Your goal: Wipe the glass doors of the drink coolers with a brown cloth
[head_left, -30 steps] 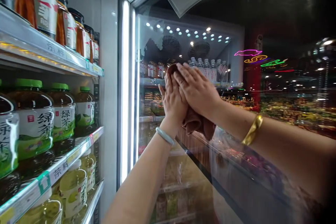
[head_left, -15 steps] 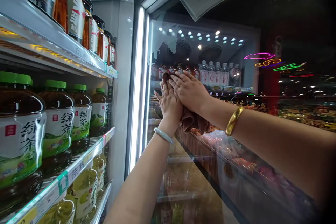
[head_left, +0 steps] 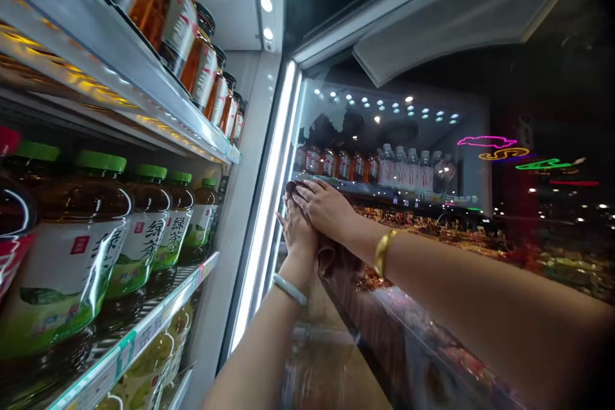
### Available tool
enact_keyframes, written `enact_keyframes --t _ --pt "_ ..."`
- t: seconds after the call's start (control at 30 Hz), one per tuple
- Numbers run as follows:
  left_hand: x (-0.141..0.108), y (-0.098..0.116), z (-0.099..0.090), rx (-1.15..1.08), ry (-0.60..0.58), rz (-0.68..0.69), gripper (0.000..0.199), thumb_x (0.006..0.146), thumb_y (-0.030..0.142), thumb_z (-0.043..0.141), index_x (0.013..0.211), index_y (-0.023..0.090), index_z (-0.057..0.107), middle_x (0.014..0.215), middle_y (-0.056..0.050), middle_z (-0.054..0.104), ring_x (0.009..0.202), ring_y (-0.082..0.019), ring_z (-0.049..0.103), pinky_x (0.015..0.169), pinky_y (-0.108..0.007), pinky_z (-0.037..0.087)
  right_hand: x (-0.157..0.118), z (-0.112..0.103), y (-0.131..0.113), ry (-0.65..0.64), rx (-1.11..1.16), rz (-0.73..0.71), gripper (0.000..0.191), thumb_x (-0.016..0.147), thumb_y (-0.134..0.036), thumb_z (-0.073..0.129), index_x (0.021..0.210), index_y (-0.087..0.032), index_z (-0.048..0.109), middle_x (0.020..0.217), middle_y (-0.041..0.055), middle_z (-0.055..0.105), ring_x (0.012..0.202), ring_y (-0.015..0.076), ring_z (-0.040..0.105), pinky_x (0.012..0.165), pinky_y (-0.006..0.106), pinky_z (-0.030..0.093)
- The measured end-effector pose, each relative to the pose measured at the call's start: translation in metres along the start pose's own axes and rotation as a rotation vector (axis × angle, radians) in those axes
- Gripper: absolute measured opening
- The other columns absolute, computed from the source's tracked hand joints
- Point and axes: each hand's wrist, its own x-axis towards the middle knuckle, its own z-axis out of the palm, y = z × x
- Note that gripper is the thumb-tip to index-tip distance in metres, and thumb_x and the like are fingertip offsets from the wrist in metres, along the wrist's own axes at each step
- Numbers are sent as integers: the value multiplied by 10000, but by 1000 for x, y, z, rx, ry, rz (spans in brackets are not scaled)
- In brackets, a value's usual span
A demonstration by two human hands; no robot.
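Observation:
A brown cloth (head_left: 327,259) is pressed against the glass door (head_left: 423,77), bunched below my hands, with a bit showing above the fingertips. My right hand (head_left: 331,211), above a gold bangle (head_left: 383,254), holds the cloth to the glass with its fingers laid along it. Beside and partly under it, my left hand (head_left: 300,234) leans on the cloth with fingers stretched and thumb apart; a pale bracelet (head_left: 289,289) circles that wrist. Much of the cloth is hidden behind both hands.
Left of the door, shelves hold green-capped tea bottles (head_left: 79,250) and amber bottles (head_left: 204,70). A bright light strip (head_left: 262,218) runs along the door frame. The glass carries reflections of bottles and neon shapes. A pale panel (head_left: 461,19) spans the door's top.
Both hands and the cloth have shifted left over the glass, closer to the lit frame edge. The view has tilted, so shelves and door sit lower and further right.

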Motion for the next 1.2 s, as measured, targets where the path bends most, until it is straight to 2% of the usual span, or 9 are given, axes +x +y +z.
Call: enact_keyframes --t 0.17,0.27,0.37,0.53,0.67,0.8,0.97,1.1,1.2 --pt "58 40 -3 2 29 96 624 1003 219 510 1607 113 394 1683 -222 373 1619 -328 264 1331 -588 171 18 -33 51 78 -75 88 514 1023 -193 350 1480 -167 585 1564 129 544 1511 254 447 1297 565 319" --pt "39 61 0 8 14 179 605 1010 184 440 1607 96 397 1711 -193 328 1633 -284 215 1348 -536 156 -19 -46 58 113 -112 108 507 1037 -225 375 1503 -131 553 1612 133 484 1549 270 387 1320 564 275" --pt "16 52 -1 32 4 134 604 988 137 396 1583 37 422 1665 -263 375 1612 -322 273 1323 -584 233 -32 -39 42 97 -142 54 466 1035 -221 433 1466 -146 592 1588 104 522 1521 245 435 1310 503 330" --pt "58 24 -14 47 16 20 643 930 103 461 1572 113 466 1596 -266 487 1554 -359 407 1259 -639 344 32 -26 38 78 -178 -31 329 1034 -295 565 1332 -201 669 1474 84 632 1411 217 549 1227 463 439" --pt "124 52 -22 59 18 59 604 966 161 470 1557 38 460 1635 -283 423 1583 -349 354 1303 -584 281 69 -54 82 83 -207 34 354 1019 -346 612 1318 -161 655 1451 118 619 1372 276 573 1183 562 459" --pt "126 110 -15 55 22 223 599 1004 204 449 1578 35 427 1689 -225 368 1633 -308 236 1346 -534 186 26 -90 122 97 -241 151 424 1049 -182 395 1379 -100 649 1515 164 585 1476 299 478 1286 544 324" --pt "70 133 -9 25 30 309 623 1046 247 339 1625 15 324 1716 -215 320 1644 -301 198 1354 -518 173 -47 -95 109 178 -298 140 506 1036 -242 392 1488 -92 564 1560 155 547 1519 295 416 1334 539 238" --pt "82 142 -17 24 -39 225 645 1030 231 369 1636 22 297 1729 -217 282 1648 -307 184 1356 -541 145 -30 -106 118 104 -266 133 506 1040 -206 342 1472 -105 586 1552 142 559 1508 287 444 1327 533 267" --pt "110 183 -20 3 -50 216 641 1022 193 358 1635 13 298 1742 -204 264 1655 -297 148 1363 -498 131 -23 -137 151 90 -269 186 467 1032 -195 384 1415 -106 637 1506 133 605 1467 300 498 1313 543 272"
